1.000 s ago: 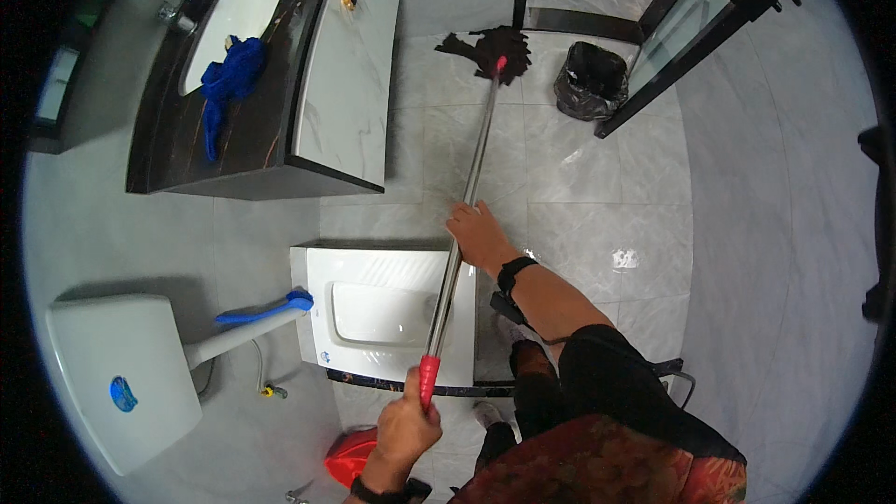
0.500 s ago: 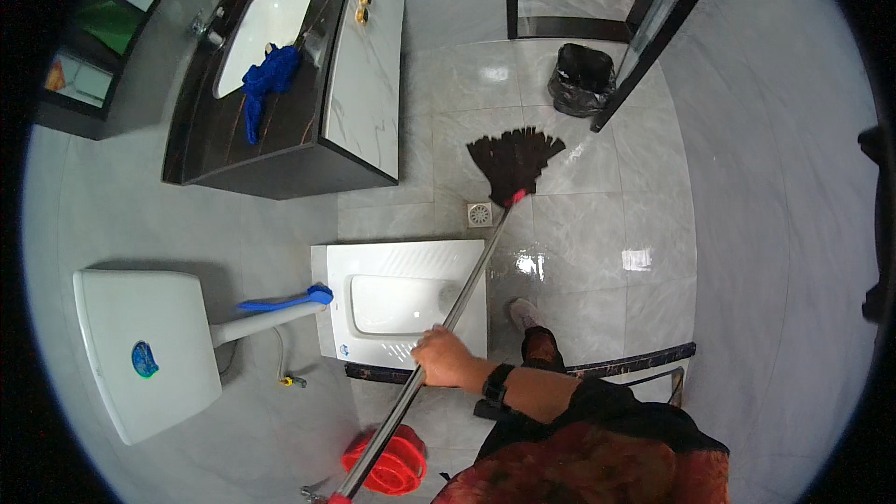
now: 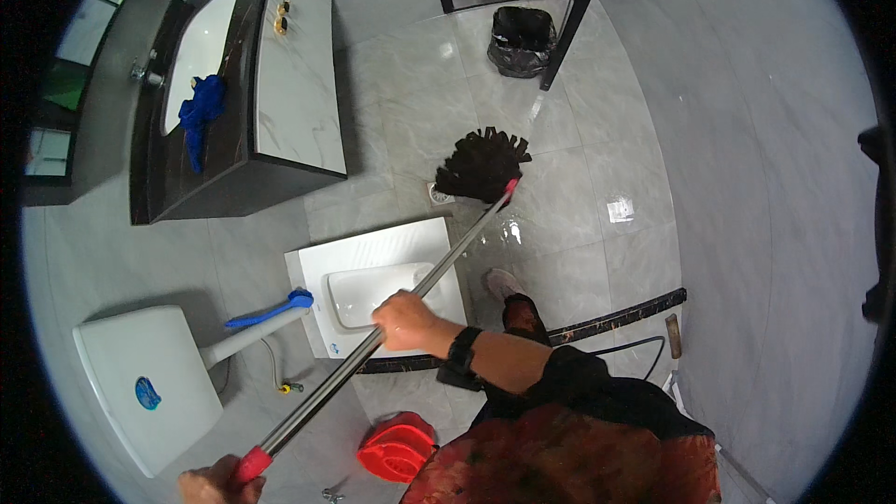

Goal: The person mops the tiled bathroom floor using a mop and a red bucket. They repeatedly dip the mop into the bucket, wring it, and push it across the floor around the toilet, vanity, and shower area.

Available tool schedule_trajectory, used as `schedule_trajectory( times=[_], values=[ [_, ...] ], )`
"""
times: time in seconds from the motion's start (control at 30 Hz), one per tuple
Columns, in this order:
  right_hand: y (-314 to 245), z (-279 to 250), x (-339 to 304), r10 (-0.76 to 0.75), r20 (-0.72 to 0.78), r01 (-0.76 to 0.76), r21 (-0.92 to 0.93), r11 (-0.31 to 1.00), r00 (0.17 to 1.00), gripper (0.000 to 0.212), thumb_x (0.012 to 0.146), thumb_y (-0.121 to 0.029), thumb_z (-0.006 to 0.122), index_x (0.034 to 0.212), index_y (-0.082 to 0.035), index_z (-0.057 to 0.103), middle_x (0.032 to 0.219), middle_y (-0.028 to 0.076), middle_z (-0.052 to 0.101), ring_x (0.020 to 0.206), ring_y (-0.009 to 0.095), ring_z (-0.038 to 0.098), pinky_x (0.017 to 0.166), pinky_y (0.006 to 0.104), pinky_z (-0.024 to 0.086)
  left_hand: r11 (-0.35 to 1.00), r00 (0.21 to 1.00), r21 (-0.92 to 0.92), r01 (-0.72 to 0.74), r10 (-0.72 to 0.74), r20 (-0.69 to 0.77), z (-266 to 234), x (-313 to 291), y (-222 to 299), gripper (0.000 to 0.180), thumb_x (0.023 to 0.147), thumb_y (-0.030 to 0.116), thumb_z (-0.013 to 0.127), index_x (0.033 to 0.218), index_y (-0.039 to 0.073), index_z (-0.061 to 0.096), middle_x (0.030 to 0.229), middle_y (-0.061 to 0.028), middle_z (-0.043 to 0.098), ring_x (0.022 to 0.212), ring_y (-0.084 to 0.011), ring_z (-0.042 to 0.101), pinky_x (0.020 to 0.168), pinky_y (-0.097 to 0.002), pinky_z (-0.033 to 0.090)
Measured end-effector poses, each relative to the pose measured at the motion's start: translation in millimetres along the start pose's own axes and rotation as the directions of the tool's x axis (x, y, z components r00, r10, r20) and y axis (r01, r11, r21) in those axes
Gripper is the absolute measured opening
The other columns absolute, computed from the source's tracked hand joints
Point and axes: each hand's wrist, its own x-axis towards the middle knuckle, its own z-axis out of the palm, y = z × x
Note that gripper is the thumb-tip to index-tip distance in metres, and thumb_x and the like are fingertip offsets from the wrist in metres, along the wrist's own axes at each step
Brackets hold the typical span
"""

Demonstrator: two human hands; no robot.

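The right hand (image 3: 408, 320) is wrapped around the middle of the steel pole of a dark-stranded mop (image 3: 448, 260), forearm stretched leftward, while the left hand (image 3: 210, 483), partly cut off by the lower picture edge, is closed on its red end grip. The mop's splayed head lies on the grey tiled floor (image 3: 551, 215), out from its edges, partly covering a small metal drain (image 3: 439, 193). A blue oval sticker marks the white cistern (image 3: 147, 383); its lettering is too small to read. The pole slants over a white ceramic squat pan (image 3: 303, 299). A red plastic bucket (image 3: 399, 453) stands nearby, a black-lined bin (image 3: 521, 42) at the floor's far edge, and a bunched blue cloth (image 3: 201, 115) at the black tabletop's (image 3: 238, 145) near end.
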Motion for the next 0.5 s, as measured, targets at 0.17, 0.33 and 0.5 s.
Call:
schedule_trajectory(
  times=[0.17,0.33,0.5],
  values=[
    [81,-45,-47,0.141,0.023,-0.130,-0.259,0.957,0.990,0.019,0.060,-0.025,0.071,0.065,-0.008,0.065,0.066,0.014,0.064,0.068,0.036,0.065,0.067,0.0477,0.051,0.976,0.985,-0.138,-0.165,0.171,0.026,47,47,34,0.020,0.081,0.029,0.077,0.093,0.014,0.071,0.067,-0.0150,0.064,0.061,-0.0367,0.063,0.053,-0.0442,0.048],
    [139,-92,-113,0.202,0.073,-0.146,-0.467,0.872,0.977,0.027,0.065,-0.036,0.075,0.068,-0.012,0.067,0.065,0.013,0.064,0.065,0.035,0.065,0.064,0.0473,0.052,0.919,0.933,-0.167,-0.357,0.340,-0.120,104,82,84,0.026,0.072,0.033,0.079,0.085,0.014,0.067,0.059,-0.0106,0.059,0.055,-0.0347,0.059,0.051,-0.0440,0.045],
    [115,-95,-102,0.237,-0.077,-0.249,-0.326,0.912,0.968,0.023,0.065,-0.033,0.076,0.070,-0.014,0.064,0.065,0.009,0.063,0.065,0.034,0.064,0.064,0.0450,0.050,0.962,0.944,0.018,-0.271,0.269,-0.190,74,76,72,0.036,0.069,0.034,0.081,0.094,0.011,0.068,0.069,-0.0078,0.064,0.062,-0.0290,0.063,0.058,-0.0412,0.047]
  ],
)
